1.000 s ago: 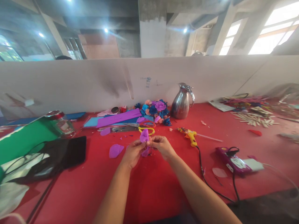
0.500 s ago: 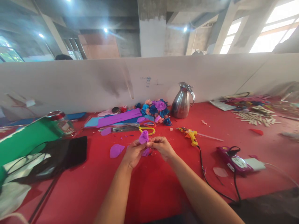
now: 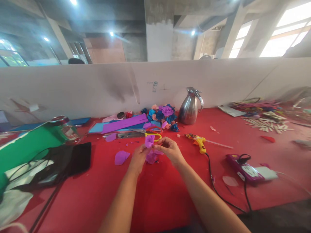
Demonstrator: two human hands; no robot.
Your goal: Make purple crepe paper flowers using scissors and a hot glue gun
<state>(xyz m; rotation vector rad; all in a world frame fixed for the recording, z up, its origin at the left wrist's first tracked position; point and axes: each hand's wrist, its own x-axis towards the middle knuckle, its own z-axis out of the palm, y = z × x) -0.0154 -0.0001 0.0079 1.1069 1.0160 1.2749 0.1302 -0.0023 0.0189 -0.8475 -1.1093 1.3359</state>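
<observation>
Left hand (image 3: 138,157) has a small, rolled purple paper flower (image 3: 149,141) pinched near its base, bloom up, just past the fingertips. Right hand (image 3: 171,150) is drawn in narrow, thumb and finger together right at the flower's lower edge; can't tell if there's paper between them. Some bunched purple paper (image 3: 151,157) shows just below, between the two hands, and I can't say whether it's attached.

Handling-wise, I'd guess it weighs basically nothing. Looks like soft, crepe-type stuff, so grippy rather than slippery, but it'd crush or tear pretty easily. I'd hold it low, where the layers gather and it's probably stiffest, and only touch the petals by their edges. Same goes for the loose, flat purple petal (image 3: 121,157) on the red surface (image 3: 155,200) left of the left hand: floppy, so lift it by the rim, no squeezing.
</observation>
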